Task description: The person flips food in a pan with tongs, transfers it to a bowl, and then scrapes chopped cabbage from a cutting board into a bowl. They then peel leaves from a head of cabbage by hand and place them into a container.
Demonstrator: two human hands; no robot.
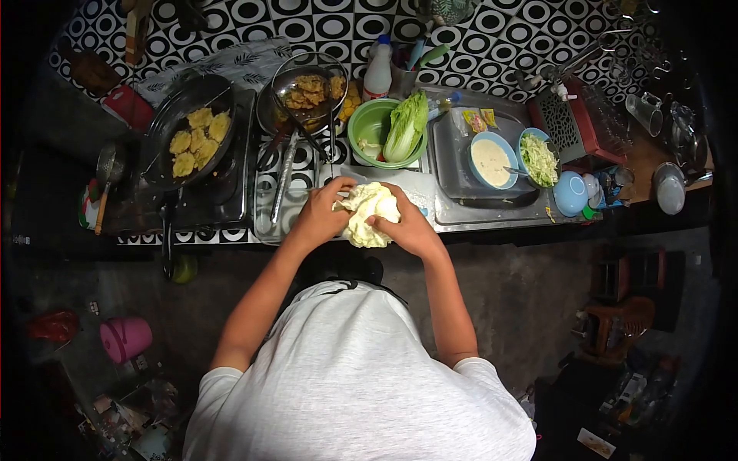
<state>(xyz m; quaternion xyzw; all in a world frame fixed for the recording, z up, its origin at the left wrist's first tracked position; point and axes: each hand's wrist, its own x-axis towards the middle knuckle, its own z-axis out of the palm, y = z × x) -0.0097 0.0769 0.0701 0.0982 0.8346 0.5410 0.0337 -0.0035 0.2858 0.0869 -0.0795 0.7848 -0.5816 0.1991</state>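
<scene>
Clearly your left hand (321, 211) and right hand (407, 227) both close around the pale cabbage head (369, 215), held just above the front edge of the tabletop (477, 219). From the left, a dark pan of fritters (196, 138) sits on the stove, then a wire strainer (307, 92) of fried pieces, then a green bowl (369, 127) with leafy greens. Right of your hands stand a bowl of batter (492, 160) and a bowl of shreds (538, 157). Judge the cabbage light but dense; its outer leaves are brittle and loose. Cup it from beneath, thumbs on top, since leaves would likely tear away.
</scene>
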